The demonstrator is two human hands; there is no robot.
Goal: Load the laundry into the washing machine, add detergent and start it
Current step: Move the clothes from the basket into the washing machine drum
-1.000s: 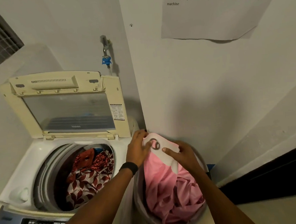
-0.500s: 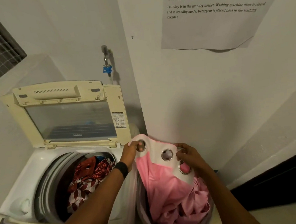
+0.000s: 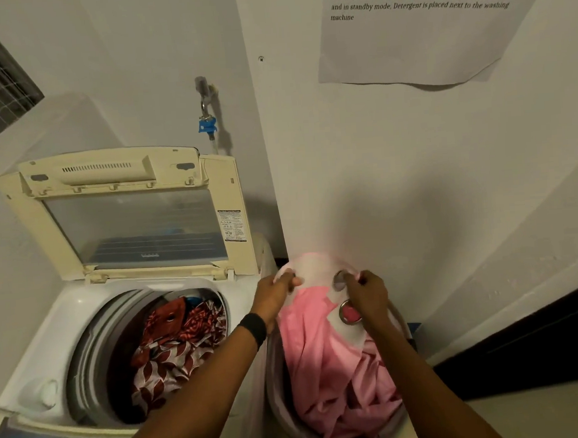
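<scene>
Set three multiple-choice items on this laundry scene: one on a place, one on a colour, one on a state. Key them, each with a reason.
1. Where is most of the pink curtain? A in the drum; B in the basket; C on the floor.
2. What colour is the tap fitting? A green; B yellow; C blue.
3. How is the washer lid? A raised; B shut; C removed.
Key: 1 B, its folds fill the basket; 2 C, it is plainly blue; 3 A, it stands up behind the drum.

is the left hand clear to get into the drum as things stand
Probably yes: the lid stands open and nothing lies between the left hand and the drum, though that hand grips the curtain.
</scene>
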